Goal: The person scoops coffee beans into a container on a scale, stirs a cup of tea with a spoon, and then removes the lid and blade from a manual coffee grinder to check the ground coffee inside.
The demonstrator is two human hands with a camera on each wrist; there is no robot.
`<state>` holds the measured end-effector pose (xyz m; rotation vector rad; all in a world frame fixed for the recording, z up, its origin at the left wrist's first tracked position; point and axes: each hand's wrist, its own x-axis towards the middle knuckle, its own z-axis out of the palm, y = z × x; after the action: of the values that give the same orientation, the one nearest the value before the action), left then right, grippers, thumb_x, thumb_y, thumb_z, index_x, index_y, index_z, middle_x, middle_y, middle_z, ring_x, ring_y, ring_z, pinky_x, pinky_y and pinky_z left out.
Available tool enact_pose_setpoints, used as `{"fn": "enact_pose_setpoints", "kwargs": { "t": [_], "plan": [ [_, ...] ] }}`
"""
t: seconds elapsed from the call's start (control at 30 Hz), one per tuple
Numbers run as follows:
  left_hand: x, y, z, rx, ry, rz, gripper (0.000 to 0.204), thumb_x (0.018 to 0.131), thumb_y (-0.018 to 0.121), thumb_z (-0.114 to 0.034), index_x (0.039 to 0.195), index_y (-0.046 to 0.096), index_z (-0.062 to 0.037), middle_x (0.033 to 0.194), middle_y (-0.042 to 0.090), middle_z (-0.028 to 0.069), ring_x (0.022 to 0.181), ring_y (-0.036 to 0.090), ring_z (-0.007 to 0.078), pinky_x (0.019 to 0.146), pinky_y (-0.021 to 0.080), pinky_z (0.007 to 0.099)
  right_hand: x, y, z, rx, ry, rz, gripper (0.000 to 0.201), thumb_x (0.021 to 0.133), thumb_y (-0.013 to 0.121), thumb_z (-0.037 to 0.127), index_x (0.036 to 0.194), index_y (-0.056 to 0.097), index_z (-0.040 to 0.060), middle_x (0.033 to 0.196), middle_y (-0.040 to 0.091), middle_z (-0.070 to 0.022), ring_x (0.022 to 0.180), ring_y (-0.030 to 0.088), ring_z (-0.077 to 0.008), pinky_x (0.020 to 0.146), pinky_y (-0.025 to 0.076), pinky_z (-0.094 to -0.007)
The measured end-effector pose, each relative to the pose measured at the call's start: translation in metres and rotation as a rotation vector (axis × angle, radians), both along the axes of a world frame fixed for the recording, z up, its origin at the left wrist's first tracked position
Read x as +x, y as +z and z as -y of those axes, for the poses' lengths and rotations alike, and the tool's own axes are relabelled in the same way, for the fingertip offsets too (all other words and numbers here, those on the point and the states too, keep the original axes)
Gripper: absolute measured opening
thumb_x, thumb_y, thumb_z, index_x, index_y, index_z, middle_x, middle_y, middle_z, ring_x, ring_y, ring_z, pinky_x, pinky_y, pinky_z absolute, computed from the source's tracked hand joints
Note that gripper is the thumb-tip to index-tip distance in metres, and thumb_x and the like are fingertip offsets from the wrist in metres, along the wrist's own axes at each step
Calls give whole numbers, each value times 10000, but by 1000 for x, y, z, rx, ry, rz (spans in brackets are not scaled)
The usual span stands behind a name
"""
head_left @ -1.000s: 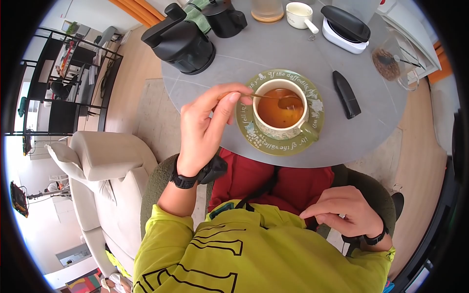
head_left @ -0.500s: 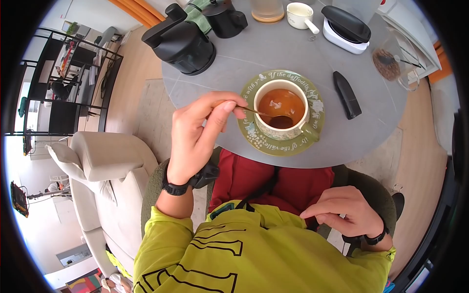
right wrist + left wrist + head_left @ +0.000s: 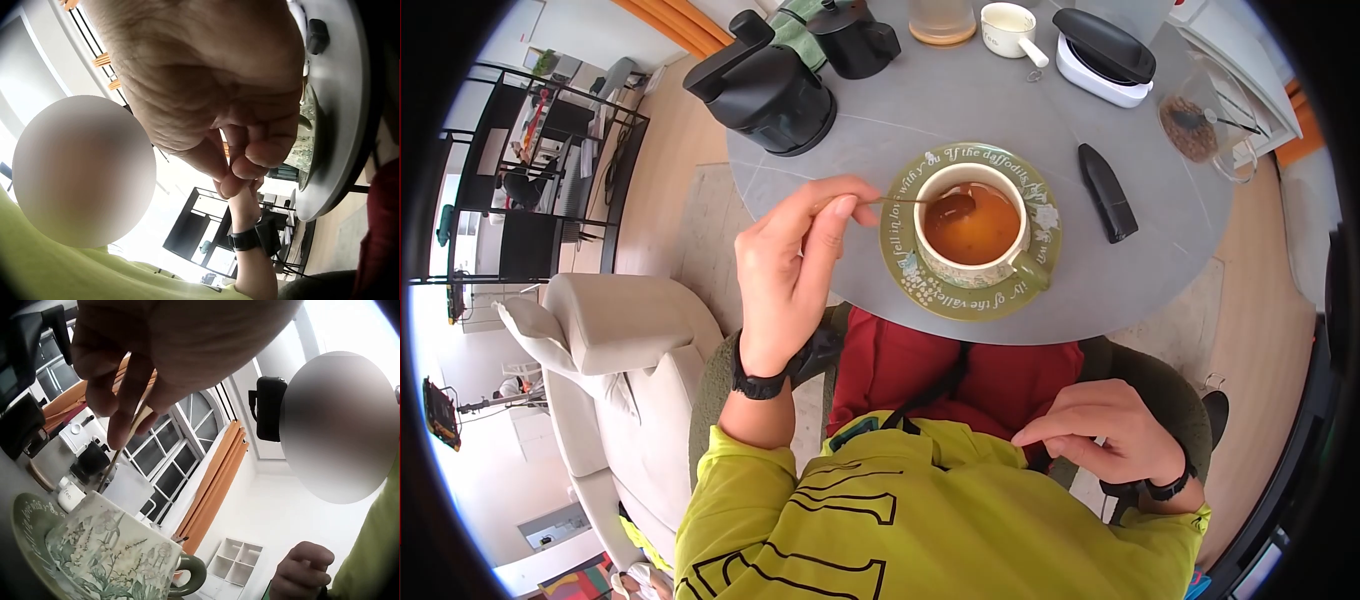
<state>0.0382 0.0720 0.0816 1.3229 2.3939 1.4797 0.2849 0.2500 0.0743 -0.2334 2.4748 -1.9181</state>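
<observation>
My left hand (image 3: 790, 270) pinches the thin handle of a golden-brown spoon (image 3: 905, 200) between thumb and fingers. The spoon's bowl lies inside a cup (image 3: 972, 276) of orange-brown tea (image 3: 985, 222), by its far left side. Flowers decorate the cup's outside in the left wrist view, and its green handle points right and toward me. Beneath it is a green saucer (image 3: 908, 262) with white lettering. My right hand (image 3: 1112, 432) hovers over my lap, fingers loosely curled and holding nothing.
On the grey round table (image 3: 850, 170) stand a black kettle (image 3: 775, 100), a black moka pot (image 3: 855, 42) and a small white cup (image 3: 1010, 32). A white-and-black box (image 3: 1105, 60), a black oblong object (image 3: 1107, 195) and a glass jug (image 3: 1195, 125) are to the right.
My left hand has drawn a little left, away from the cup. The spoon's bowl swept from the tea's right side to the near side, then to the far left. My right hand stays put.
</observation>
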Motion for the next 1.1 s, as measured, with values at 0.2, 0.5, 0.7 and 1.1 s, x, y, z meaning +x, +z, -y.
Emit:
{"fn": "enact_pose_setpoints", "kwargs": {
  "t": [0.2, 0.5, 0.7, 1.1],
  "plan": [
    [0, -3, 0, 45, -87, 209, 163, 949, 526, -83, 971, 674, -18, 740, 671, 12, 560, 480, 45, 522, 406, 195, -1, -1, 1, -11, -2, 19, 276, 789, 650, -14, 1039, 674, 99, 676, 570, -48, 571, 551, -208, 512, 422, -315],
    [6, -8, -15, 86, -62, 100, 151, 938, 545, -67, 994, 673, -8, 769, 676, 22, 579, 501, 55, 536, 416, 199, 0, 1, 1, -6, -5, 8, 272, 792, 651, -9, 1041, 674, 99, 681, 572, -48, 576, 555, -209, 518, 429, -315],
    [5, 3, 2, -3, -6, 21, 144, 932, 547, -58, 982, 670, -3, 751, 667, 37, 582, 512, 63, 539, 416, 203, 0, 1, 0, -6, 6, 21, 275, 790, 651, -12, 1042, 673, 97, 689, 578, -52, 580, 558, -211, 526, 435, -315],
    [9, -3, -9, 33, -105, 208, 167, 940, 535, -58, 1012, 682, -29, 788, 687, 35, 609, 546, 66, 559, 438, 206, -1, 2, 0, -27, 21, 33, 287, 788, 650, -25, 1050, 671, 89, 702, 590, -57, 583, 563, -212, 523, 440, -305]
  ]
}}
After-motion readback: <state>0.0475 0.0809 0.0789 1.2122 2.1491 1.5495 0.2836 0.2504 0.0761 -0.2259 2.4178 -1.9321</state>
